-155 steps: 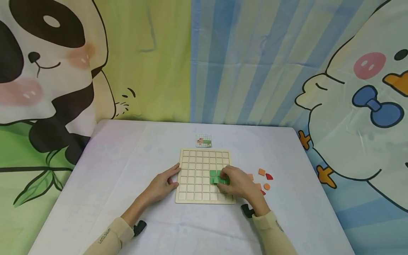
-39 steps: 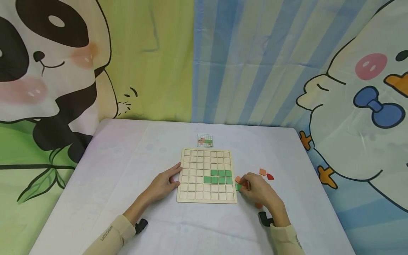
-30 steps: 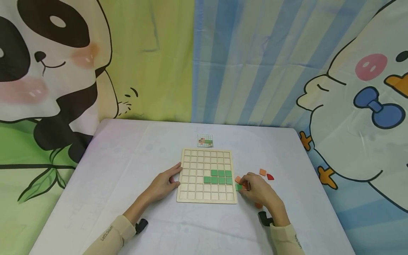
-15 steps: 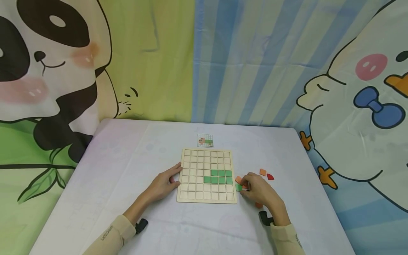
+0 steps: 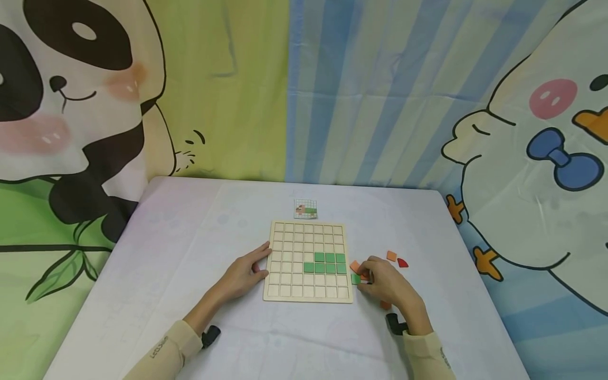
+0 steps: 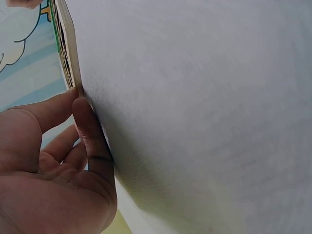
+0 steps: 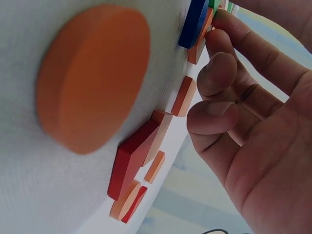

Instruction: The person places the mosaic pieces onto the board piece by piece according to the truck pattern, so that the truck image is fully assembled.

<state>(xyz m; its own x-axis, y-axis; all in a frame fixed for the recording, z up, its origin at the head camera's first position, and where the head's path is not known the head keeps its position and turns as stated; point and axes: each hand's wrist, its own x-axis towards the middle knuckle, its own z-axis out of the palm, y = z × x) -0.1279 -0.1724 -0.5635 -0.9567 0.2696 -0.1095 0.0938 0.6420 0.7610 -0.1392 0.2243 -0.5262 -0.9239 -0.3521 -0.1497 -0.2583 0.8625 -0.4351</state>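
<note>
In the head view, a light wooden grid board [image 5: 290, 290] lies on the table. Several green square tiles [image 5: 330, 268] fill cells in two rows at its right. My left hand [image 5: 242, 275] touches the board's left edge, thumb and forefinger apart along it; the left wrist view shows these fingertips against the board's rim [image 6: 73, 53]. Just past the right edge, my right hand [image 5: 387, 279] pinches a loose green tile [image 5: 355, 278] between thumb and forefinger. Its contact is partly hidden. Beside those fingers lie an orange tile [image 5: 354, 266] and a blue piece [image 7: 195, 22].
A small picture card [image 5: 305, 209] with a grid pattern lies behind the board. Right of the hand are an orange square [image 5: 391, 256] and a red piece [image 5: 402, 263]. An orange disc [image 7: 95, 78] and a red piece [image 7: 132, 158] lie under the right wrist.
Since the earliest frame, more green tiles lie in the board and my right hand has moved off it to the loose pieces at the right. Over the last second both hands stay nearly still.
</note>
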